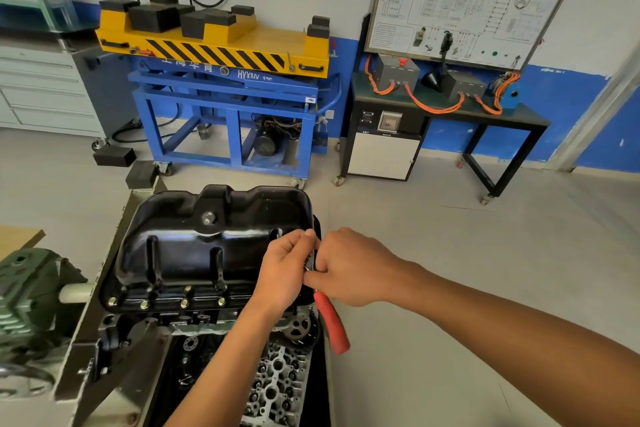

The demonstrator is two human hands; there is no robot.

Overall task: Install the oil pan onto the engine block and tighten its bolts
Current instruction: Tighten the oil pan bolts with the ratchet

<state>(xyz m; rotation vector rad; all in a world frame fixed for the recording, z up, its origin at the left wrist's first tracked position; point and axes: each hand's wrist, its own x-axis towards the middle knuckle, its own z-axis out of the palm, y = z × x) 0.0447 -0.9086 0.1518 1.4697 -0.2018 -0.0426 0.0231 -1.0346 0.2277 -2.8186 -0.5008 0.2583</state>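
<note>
A black oil pan (211,246) sits upside down on the engine block (221,322), which is held in a stand. Several brass-coloured bolts (183,303) stand along the pan's near flange. My left hand (284,270) is at the pan's right end, its fingers curled around a small metal part I cannot make out. My right hand (349,267) meets it there and grips a tool with a red handle (330,322) that hangs down and toward me. The tool's head is hidden between the two hands.
A green gearbox (31,305) of the stand is at the left. Behind stand a blue and yellow lift cart (225,87) and a black bench with orange cables (450,104). Black blocks (114,156) lie on the floor. Bare floor lies to the right.
</note>
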